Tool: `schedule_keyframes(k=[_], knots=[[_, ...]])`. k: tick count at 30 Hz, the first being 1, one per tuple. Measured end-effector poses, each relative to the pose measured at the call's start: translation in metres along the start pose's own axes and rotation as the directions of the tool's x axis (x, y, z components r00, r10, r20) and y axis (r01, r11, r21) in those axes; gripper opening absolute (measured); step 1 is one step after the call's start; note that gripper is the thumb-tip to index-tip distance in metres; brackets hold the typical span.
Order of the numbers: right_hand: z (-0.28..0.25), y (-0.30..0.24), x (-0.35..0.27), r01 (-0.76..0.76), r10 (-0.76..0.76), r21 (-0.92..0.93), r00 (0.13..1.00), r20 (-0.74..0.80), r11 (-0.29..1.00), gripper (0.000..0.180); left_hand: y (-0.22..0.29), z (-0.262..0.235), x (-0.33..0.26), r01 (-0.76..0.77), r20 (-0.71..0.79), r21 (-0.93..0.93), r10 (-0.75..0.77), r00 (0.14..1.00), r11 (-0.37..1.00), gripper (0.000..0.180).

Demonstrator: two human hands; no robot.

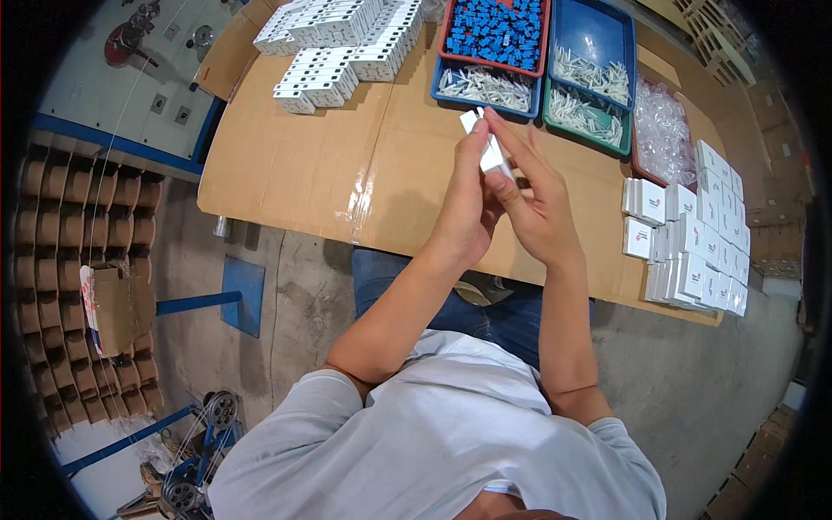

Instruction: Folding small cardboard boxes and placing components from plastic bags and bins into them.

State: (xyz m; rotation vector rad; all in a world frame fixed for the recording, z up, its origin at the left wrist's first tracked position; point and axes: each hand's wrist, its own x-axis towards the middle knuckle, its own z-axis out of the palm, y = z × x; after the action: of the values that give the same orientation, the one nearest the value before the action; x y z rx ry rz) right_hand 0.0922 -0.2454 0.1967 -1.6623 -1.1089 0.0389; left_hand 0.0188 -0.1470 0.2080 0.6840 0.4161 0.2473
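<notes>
Both hands are raised over the cardboard-covered table, fingers wrapped round a small white box-shaped piece. My left hand grips it from the left, with the thumb and fingers along its side. My right hand closes on it from the right, fingertips meeting the left ones near the far end. Much of the piece is hidden by the fingers, so its details cannot be made out. Just beyond the hands sits a blue tray of slim white pieces, partly under a red tray full of small blue parts.
White blocks with dark slots are stacked at the far left. Right of the hands are a green tray, another blue tray and clear plastic bags. Stacked white boxes line the right edge. Cardboard dividers stand left.
</notes>
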Motion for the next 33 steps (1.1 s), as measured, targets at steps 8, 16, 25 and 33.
schedule_keyframes(k=[8, 16, 25, 33], knots=[[0.007, -0.013, 0.000, 0.014, 0.010, 0.213, 0.994, -0.113, 0.977, 0.060, 0.005, 0.016, -0.019, 0.060, 0.011, -0.055, -0.060, 0.998, 0.997, 0.053], [0.007, -0.002, 0.001, 0.201, -0.184, 0.095, 0.968, -0.169, 0.975, 0.063, -0.003, 0.026, -0.021, -0.039, 0.004, 0.023, 0.039, 0.999, 0.999, 0.055], [0.009, 0.004, -0.002, 0.228, -0.214, 0.050, 0.957, -0.194, 0.972, 0.063, -0.016, 0.025, -0.020, -0.083, -0.077, 0.040, 0.085, 0.993, 0.996, 0.051], [0.008, 0.004, -0.003, 0.256, -0.240, 0.055, 0.949, -0.205, 0.965, 0.063, -0.020, 0.025, -0.022, -0.106, -0.068, 0.007, 0.107, 0.992, 0.994, 0.049]])
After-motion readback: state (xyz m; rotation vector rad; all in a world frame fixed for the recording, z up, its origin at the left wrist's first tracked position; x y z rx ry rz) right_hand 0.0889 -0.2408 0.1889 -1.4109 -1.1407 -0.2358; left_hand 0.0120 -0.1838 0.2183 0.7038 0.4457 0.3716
